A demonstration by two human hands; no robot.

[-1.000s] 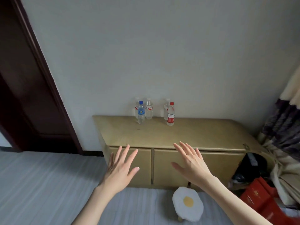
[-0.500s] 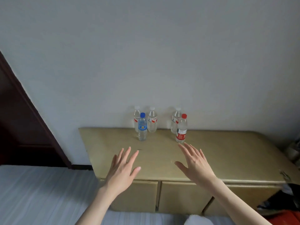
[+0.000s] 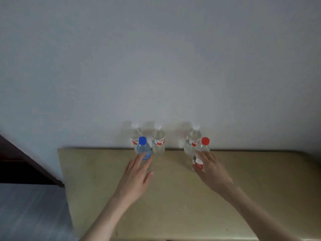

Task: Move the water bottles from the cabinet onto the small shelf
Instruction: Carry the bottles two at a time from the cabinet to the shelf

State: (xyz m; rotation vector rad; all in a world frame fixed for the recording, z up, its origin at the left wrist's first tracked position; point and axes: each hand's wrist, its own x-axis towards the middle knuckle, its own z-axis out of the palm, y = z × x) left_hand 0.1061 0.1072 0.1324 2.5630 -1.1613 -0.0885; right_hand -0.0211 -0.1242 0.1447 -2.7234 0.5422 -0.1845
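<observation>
Head view: my left hand [image 3: 137,173] reaches over the tan cabinet top [image 3: 173,197] with its fingers nearly straight, the fingertips at the lower body of the blue-capped bottle [image 3: 143,148]; I have no hold around it. My right hand [image 3: 211,168] lies against the red-capped bottle [image 3: 202,150], fingers extended along its right side and the thumb low by the red label; whether the hold is closed I cannot tell. Both bottles stand upright on the cabinet. Behind them, close to the grey wall [image 3: 156,66], stand three white-capped bottles: one [image 3: 135,134] behind the blue cap, another [image 3: 158,141] just beside it, a third [image 3: 192,140] behind the red cap.
</observation>
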